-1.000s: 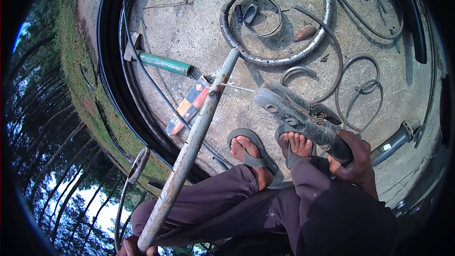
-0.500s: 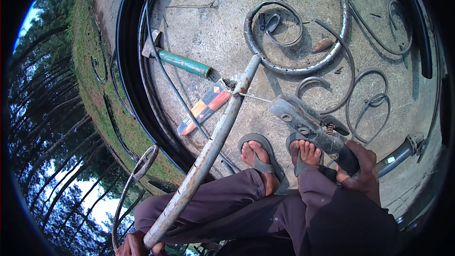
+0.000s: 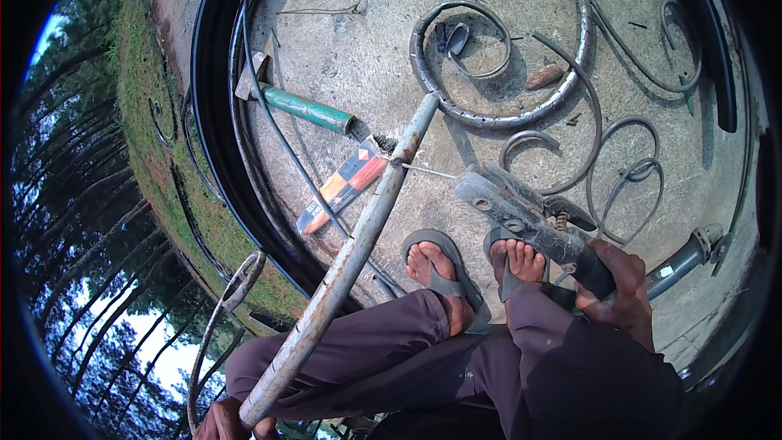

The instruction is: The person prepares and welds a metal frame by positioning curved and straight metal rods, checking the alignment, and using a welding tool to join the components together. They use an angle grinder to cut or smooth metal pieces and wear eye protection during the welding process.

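Down at the lower left, my left hand (image 3: 224, 421) is wrapped around the near end of a long, rust-spotted grey metal pipe (image 3: 334, 277). The pipe slants up and away across my left leg, its far end over the concrete. A thin pale wire (image 3: 428, 169) runs from the pipe's upper part to the tip of a plier-like grey metal tool (image 3: 521, 210) with round holes and a coil spring. My right hand (image 3: 619, 289) grips that tool by its black handle. Beside my left hand rises a bent metal strip (image 3: 213, 318); whether I hold it is hidden.
A green-handled hammer (image 3: 314, 110), an orange-and-black patterned packet (image 3: 346, 183) and a ribbed metal coil (image 3: 489, 121) lie on the concrete. Bent grey tubing (image 3: 599, 143) and a dark cylinder (image 3: 676, 265) are at right. A black curved rim (image 3: 204, 114) borders grass at left.
The whole view has shifted slightly, so the scene sits a little farther left. Both hands keep their grips, and the wire still spans pipe and tool.
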A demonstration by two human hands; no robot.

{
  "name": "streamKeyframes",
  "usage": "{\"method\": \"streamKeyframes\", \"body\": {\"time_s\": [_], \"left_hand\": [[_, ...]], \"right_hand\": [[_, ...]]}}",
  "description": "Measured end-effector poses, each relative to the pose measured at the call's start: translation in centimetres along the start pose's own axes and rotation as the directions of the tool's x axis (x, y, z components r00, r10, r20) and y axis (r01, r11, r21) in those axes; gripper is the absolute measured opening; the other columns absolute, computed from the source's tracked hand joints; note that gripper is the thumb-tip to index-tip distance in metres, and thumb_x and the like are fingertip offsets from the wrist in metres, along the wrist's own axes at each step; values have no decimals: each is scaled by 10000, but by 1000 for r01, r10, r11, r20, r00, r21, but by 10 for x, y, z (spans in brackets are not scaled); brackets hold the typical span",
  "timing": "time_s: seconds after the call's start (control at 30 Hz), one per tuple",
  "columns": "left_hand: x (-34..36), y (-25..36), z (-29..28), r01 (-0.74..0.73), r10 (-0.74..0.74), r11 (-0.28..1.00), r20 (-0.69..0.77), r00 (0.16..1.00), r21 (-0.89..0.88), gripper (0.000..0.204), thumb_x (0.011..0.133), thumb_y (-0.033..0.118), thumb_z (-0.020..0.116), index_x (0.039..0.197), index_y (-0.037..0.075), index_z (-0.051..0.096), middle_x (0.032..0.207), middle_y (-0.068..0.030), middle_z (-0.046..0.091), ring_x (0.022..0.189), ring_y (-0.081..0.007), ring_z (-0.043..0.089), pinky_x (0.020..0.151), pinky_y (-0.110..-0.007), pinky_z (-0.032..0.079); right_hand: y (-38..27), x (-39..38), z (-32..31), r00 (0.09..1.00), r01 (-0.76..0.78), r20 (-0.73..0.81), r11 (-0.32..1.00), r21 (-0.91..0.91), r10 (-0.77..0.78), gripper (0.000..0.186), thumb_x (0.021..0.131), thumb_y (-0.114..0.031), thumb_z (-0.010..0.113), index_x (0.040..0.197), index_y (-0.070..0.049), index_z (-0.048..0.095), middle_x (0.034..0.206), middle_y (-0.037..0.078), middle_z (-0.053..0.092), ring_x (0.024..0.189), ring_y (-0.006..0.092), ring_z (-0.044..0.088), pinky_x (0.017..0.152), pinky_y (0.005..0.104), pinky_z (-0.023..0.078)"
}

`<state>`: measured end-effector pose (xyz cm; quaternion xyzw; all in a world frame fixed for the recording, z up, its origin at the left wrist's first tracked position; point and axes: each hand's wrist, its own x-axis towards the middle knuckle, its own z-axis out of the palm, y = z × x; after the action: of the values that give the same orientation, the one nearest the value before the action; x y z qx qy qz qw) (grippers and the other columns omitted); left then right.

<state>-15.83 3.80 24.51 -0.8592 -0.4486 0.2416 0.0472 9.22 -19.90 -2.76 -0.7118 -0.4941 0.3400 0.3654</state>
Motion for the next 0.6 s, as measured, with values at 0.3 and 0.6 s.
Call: {"method": "streamKeyframes", "body": {"time_s": [0.3, 0.6], "left_hand": [[4, 1, -1, -15, 15, 1000, -11, 1000, 9, 447, 990, 450, 541, 860, 28, 614, 585, -134, 473, 443, -316, 462, 426, -401, 347], [3, -1, 0, -35, 36, 998, -28, 999, 42, 465, 990, 470, 539, 838, 37, 618, 583, -122, 486, 434, -296, 465, 422, -393, 352]], "right_hand": [[6, -5, 1, 999, -24, 24, 1000, 20, 24, 593, 630, -30, 732, 1168, 75, 507, 1013, 251, 662, 771, 414, 695, 642, 430, 580], [2, 6, 0, 997, 10, -72, 1000, -25, -12, 458, 614, -3, 688, 1050, 72, 569, 966, 239, 667, 763, 400, 698, 629, 412, 567]]}}
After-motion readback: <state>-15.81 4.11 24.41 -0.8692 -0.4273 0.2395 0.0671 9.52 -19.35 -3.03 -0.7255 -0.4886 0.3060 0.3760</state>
